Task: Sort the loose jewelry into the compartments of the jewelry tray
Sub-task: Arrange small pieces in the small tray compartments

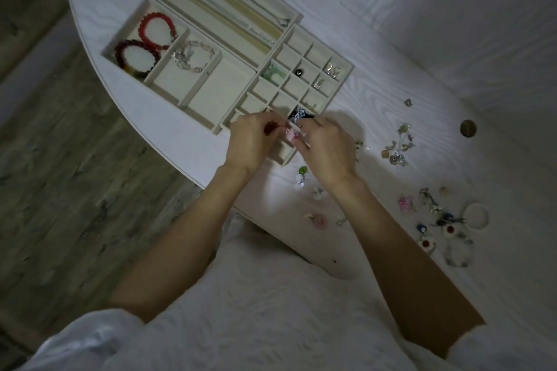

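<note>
Bracelets beyond my left hand are sorted, both hands pinching a pink piece, loose jewelry outside my right hand remaining.

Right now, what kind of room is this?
Probably a room at home, maybe a bedroom: a white wood-grain table, a wood-look floor, and a beige jewelry tray holding bracelets.

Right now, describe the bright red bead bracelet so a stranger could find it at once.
Start at the beige jewelry tray on the white table and go to its large compartment at the far left corner. Two bead bracelets lie there side by side. The bright red bracelet is the one farther from the person, a lighter, more vivid red than the dark maroon bracelet beside it.
</note>
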`<state>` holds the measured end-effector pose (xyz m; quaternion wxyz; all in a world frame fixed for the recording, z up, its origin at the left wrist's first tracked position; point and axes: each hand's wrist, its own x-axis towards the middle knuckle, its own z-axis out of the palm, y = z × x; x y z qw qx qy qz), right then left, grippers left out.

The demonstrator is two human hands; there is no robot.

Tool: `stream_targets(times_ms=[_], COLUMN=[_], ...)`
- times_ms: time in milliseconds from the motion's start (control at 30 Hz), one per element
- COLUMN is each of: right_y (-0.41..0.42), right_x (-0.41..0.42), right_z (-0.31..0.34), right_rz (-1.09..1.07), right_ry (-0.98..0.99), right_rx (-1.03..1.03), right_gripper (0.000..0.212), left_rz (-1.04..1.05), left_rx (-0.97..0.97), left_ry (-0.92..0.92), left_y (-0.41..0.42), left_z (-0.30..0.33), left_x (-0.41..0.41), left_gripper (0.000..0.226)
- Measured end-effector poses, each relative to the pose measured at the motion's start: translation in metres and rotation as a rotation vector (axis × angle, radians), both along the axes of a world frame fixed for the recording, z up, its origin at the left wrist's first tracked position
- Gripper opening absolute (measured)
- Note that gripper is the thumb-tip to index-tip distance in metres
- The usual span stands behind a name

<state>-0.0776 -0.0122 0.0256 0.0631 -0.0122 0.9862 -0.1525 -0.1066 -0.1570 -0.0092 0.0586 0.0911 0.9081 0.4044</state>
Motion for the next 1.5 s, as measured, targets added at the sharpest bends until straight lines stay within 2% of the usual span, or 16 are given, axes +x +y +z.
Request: stream_targets(times_ms=[200,333,433,567,800,1133,1333,1433,1500], right_y=[0.014,0.013,0.008,0.009,0.015,0.008,0.029,0.052,0.076], right_x=[0.006,0.007,0.004,0.001,0.008,0.003,0.027,0.059,0.089], right_z=[-0.006,-0.018,-0.021,-0.019,-0.018,-0.025,-0.013,-0.005,-0.006], right_rz=[-0.008,0.073,0.096,0.159,0.068,0.117,-0.026,-0.114,-0.209], right_ry=[0.086,0.096,0.085,0.073,0.105,0.097,0.175,0.246,0.233], right_rx=[-0.009,-0.002,0.036,-0.004,0.028,0.092,-0.101,-0.154,-0.137], right_gripper=[0.020,0.015,0.014,0.018,0.015,0.018,0.023,0.024,0.022], left_rz=[-0.076,-0.212,-0.275,-0.326,-0.433,-0.414,-0.336,-0.292,-0.326], left_rx=[-0.125,-0.278,-0.356,-0.436,-0.564,-0.446,-0.380,-0.235,-0.076], left_ry=[0.165,0.281,0.267,0.231,0.288,0.228,0.180,0.239,0.202], left_y=[-0.009,-0.017,-0.017,-0.018,-0.014,-0.020,-0.020,-0.009,0.008], left_z=[0.000,-0.008,-0.008,-0.006,-0.002,-0.005,-0.007,0.003,0.014], left_x=[0.002,0.007,0.006,0.005,0.003,-0.001,0.005,0.017,0.031], left_gripper=[0.012,0.019,0.035,0.044,0.041,0.041,0.043,0.031,0.026])
